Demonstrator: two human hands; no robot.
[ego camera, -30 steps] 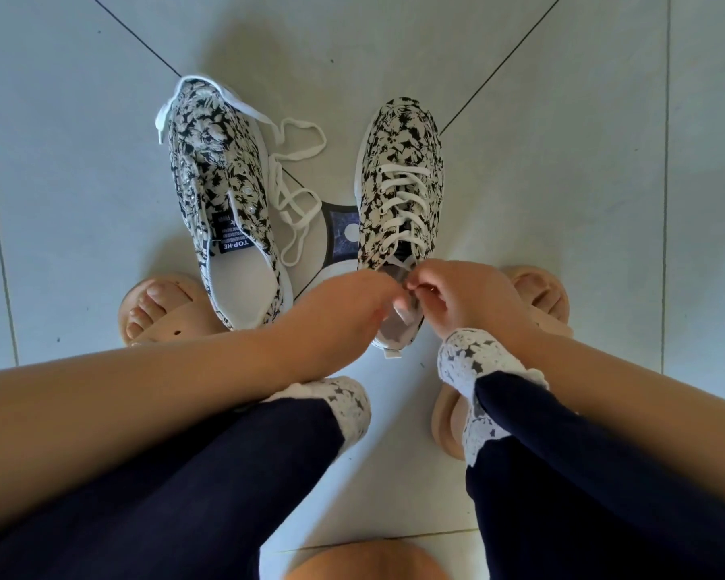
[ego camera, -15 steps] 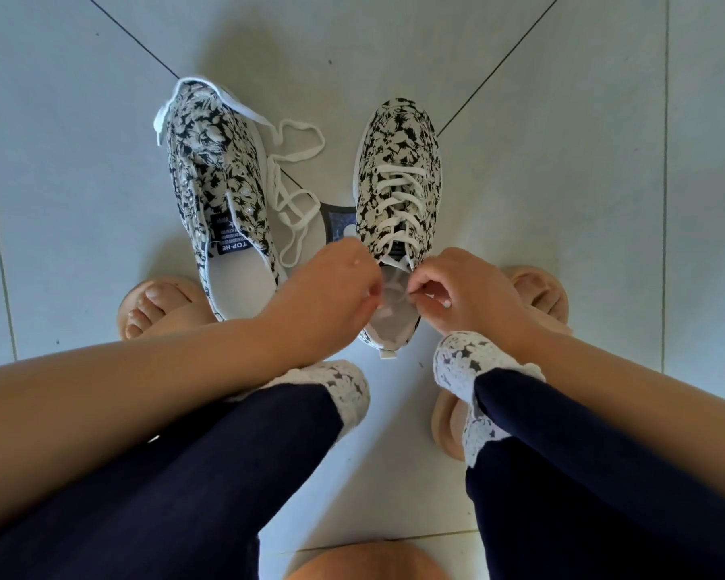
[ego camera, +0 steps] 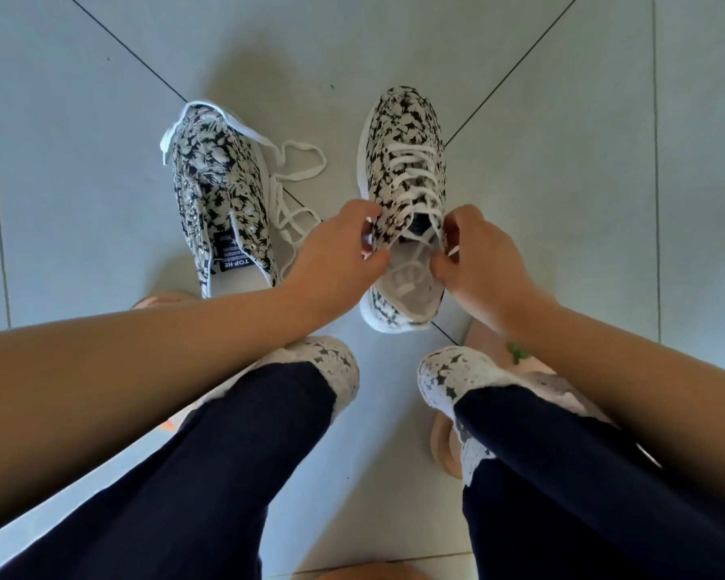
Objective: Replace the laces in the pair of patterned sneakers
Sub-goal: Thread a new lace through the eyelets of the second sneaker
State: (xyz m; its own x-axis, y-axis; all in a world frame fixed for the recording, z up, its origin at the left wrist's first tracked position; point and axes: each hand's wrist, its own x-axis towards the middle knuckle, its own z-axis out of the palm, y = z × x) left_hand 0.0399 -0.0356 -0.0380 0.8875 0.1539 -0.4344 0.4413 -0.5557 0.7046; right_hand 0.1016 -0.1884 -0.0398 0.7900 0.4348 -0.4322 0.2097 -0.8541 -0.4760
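Note:
Two black-and-white floral sneakers stand on the tiled floor. The right sneaker [ego camera: 402, 131] is laced with a white lace [ego camera: 411, 169] up its front. My left hand [ego camera: 335, 253] pinches the left edge of its opening near the top eyelet. My right hand [ego camera: 474, 261] pinches the right edge and a lace end there. Lace ends lie inside the shoe's opening. The left sneaker [ego camera: 218, 194] has bare eyelets and its tongue shows a label. A loose white lace [ego camera: 298, 182] lies on the floor between the two shoes.
My knees in dark trousers with white lace cuffs [ego camera: 331, 370] fill the lower view. Pink sandals [ego camera: 444, 445] are on my feet below the sneakers. Grey floor tiles [ego camera: 561, 203] with dark grout lines surround everything.
My hands moved apart from the middle of the right sneaker's opening to its two sides. The view shifted forward, so both sneakers sit lower and nearer.

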